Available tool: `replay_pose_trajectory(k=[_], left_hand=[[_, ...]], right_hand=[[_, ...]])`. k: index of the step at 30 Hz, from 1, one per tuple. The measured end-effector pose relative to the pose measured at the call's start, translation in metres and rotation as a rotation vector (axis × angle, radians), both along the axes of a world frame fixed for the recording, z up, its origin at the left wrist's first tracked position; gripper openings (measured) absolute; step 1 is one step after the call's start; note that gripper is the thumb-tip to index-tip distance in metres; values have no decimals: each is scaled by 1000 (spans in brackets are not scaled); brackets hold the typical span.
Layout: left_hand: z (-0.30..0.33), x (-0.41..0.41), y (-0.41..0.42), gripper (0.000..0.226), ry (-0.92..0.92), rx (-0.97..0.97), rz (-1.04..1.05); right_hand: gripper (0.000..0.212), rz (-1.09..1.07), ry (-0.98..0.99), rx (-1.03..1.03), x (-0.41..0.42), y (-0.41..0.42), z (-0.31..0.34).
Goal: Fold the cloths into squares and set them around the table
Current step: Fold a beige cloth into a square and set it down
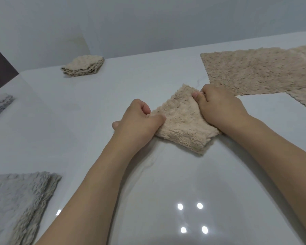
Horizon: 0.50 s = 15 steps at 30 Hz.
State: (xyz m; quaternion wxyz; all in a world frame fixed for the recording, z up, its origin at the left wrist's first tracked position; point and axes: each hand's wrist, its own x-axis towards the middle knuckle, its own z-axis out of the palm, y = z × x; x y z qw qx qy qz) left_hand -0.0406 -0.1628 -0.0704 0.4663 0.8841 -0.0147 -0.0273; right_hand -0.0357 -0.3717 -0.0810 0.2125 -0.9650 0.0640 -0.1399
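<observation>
Head view, cloth in hand: a beige cloth [183, 121], already folded into a rough square, is seen lying on the white table [99, 106] in the middle of the frame, turned so that its corners point away, toward the person, left and right.
Head view, left hand: the left hand [140, 121] is held at the cloth's left corner, fingers curled and the thumb laid over the edge, so that corner is pinched.
Head view, right hand: the right hand [219, 105] is placed on the far right edge, fingers curled under and the thumb pressed on top, so that edge is gripped too.
Head view, deciding relation: the cloth is caught directly between the two hands, neither nearer than the other; its folded layers are shown at the near right edge, and its diagonal is run from the left hand to the right.
Head view, step judged: the last fold is judged to be nearly squared off, with lifting and placing left to do.
Head view, other cloths: a folded beige stack [83, 66] is set at the far left; an unfolded beige cloth [258, 71] is spread just beyond the right hand; a grey cloth [19, 200] is lying at the near left, and another grey cloth [0, 105] is cut off by the left edge.
</observation>
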Motion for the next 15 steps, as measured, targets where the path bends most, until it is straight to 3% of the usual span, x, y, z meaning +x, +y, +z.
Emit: replay_pose_trajectory(k=[2,6,10,12,15], left_hand=[[0,1,2,18,-63,155,63],[1,2,3,10,-149,241,95],[2,-2,-2,22,-370,421,81],[6,-5,4,24,-538,352,-15],[12,-23,4,10,-552,248,-293]], right_hand=[[36,94,45,20,-3,-2,2],[33,228,51,40,-8,-7,4],[30,205,-8,11,-5,-5,1],[26,173,-50,22,-3,-7,-1],[25,114,-96,6,0,-8,-3]])
